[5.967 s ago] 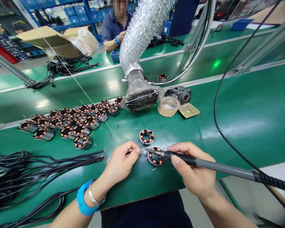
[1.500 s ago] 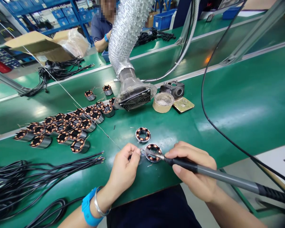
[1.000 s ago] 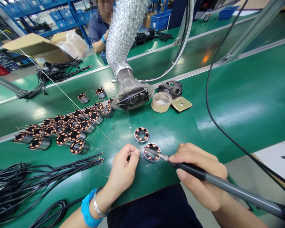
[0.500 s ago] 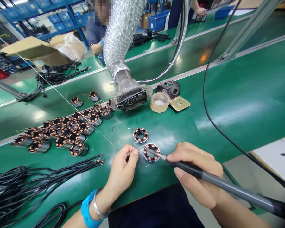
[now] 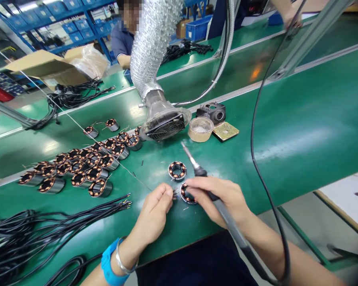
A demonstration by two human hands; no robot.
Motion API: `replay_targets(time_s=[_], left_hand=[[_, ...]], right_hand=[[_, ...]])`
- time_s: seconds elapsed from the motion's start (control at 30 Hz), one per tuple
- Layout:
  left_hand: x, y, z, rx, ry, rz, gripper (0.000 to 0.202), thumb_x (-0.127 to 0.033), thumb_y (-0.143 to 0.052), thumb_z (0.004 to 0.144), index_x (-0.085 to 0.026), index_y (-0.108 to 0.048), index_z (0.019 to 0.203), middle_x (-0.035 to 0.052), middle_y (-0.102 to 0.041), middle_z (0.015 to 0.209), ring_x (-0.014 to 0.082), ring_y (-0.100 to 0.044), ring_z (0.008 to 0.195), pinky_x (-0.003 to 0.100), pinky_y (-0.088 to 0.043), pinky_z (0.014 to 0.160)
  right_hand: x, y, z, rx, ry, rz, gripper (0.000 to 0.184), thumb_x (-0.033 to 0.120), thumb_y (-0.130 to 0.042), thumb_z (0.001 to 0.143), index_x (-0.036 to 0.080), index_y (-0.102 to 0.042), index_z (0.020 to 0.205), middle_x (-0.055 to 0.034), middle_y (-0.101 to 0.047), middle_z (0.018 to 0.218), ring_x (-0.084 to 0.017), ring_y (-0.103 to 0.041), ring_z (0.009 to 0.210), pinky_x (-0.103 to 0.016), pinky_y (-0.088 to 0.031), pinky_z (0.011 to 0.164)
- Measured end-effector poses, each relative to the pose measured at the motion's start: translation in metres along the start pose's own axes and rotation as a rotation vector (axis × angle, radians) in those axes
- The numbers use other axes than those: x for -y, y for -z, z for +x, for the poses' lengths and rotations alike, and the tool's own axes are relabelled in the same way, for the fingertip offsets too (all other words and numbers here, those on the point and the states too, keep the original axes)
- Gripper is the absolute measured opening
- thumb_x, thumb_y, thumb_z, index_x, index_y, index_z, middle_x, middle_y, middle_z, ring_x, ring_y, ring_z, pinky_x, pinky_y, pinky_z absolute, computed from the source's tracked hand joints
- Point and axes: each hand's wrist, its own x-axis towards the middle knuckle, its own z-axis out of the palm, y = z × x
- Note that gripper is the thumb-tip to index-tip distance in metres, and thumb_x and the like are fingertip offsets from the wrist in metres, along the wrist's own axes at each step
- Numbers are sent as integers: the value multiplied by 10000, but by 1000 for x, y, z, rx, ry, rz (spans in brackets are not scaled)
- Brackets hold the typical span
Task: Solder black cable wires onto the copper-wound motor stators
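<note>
My left hand (image 5: pixel 156 208) is pinched closed on a thin solder wire (image 5: pixel 131 171) that runs down from the upper left. Thin leads show at its fingertips, beside the nearer copper-wound stator (image 5: pixel 184 195). In my right hand (image 5: pixel 222 198) is a soldering iron (image 5: pixel 200 171), its bare tip pointing up and away, off the stators. The right thumb and forefinger reach over the nearer stator and hide part of it; whether they touch it I cannot tell. A second stator (image 5: pixel 177 171) lies just behind, winding side up.
Several stators (image 5: pixel 97 187) stand grouped at left, with black cables (image 5: pixel 77 220) in front. A fume extractor hood (image 5: pixel 167 123) hangs ahead, near a round tub (image 5: pixel 201 129) and a square plate (image 5: pixel 226 131). The iron's cord (image 5: pixel 253 139) loops on the right. Other people work across the bench.
My right hand has tilted the soldering iron up, lifting its tip off the nearer stator and bringing the fingers over that stator. My left hand has barely moved.
</note>
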Motion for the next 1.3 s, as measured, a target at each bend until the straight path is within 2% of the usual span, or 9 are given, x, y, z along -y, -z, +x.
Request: replay_targets(time_s=[0.07, 0.17, 0.27, 0.4, 0.63, 0.83, 1.03, 1.2, 1.3], left_hand=[[0, 2, -1, 33, -26, 14, 371, -502, -396, 982, -197, -448, 779, -59, -348, 624, 104, -274, 563, 225, -235, 520], [-4, 4, -3, 62, -89, 87, 374, -477, -367, 998, -197, -434, 759, -38, -403, 671, 116, -346, 612, 236, -280, 561], [-14, 6, -5, 41, -174, 292, 339, -432, -365, 1008, -196, -471, 789, -19, -455, 730, 134, -411, 679, 255, -331, 645], [-24, 7, -7, 1, -227, 476, 302, -394, -371, 1010, -197, -495, 819, -6, -487, 787, 149, -440, 737, 270, -348, 703], [-15, 7, -3, 63, -98, 216, 370, -491, -413, 970, -192, -454, 757, -43, -411, 665, 114, -354, 612, 232, -309, 579], [-8, 2, 4, 134, 131, -194, 402, -561, -564, 856, -200, -435, 735, -111, -255, 530, 62, -156, 450, 200, -127, 426], [-1, -3, 3, 39, 95, -176, 359, -517, -570, 860, -192, -470, 742, -120, -232, 514, 53, -136, 432, 189, -123, 416], [7, -5, 4, -34, 50, -128, 337, -496, -527, 886, -195, -468, 747, -117, -221, 521, 58, -137, 433, 198, -128, 421], [11, -7, 6, -91, 32, -96, 326, -489, -512, 891, -198, -463, 751, -114, -224, 526, 63, -154, 439, 205, -133, 427]], right_hand=[[-5, -6, 4, 106, 76, 2, 246, 73, -575, 899, 218, -640, 1086, -35, -730, 920, -130, -679, 712, -237, -562, 661], [-11, -10, 6, 183, 208, -31, 222, 101, -538, 921, 200, -640, 1092, -24, -703, 787, -125, -630, 613, -242, -519, 587], [-11, -9, 5, 127, 261, -87, 234, 77, -524, 896, 208, -643, 1049, 4, -651, 678, -118, -589, 557, -233, -489, 557], [-6, -6, 1, 84, 196, -45, 279, 2, -527, 825, 195, -618, 1005, -7, -655, 711, -111, -585, 562, -219, -497, 563], [-5, -14, -8, 87, 150, -57, 306, 14, -564, 834, 197, -615, 1074, -32, -672, 779, -120, -614, 607, -236, -525, 601], [-3, -14, -11, -3, 177, -97, 313, -1, -587, 830, 198, -618, 1069, -31, -685, 783, -124, -626, 619, -239, -524, 605], [-3, -3, -20, 108, 71, 4, 323, 99, -658, 799, 195, -584, 1098, -39, -694, 867, -145, -617, 656, -283, -543, 636], [-13, -21, -19, -68, 60, -63, 305, 15, -599, 840, 216, -594, 1069, -19, -703, 853, -140, -659, 693, -254, -555, 649], [-18, -26, -18, -76, 90, -91, 303, 12, -570, 859, 216, -593, 1082, -27, -724, 890, -156, -689, 733, -274, -576, 685]])
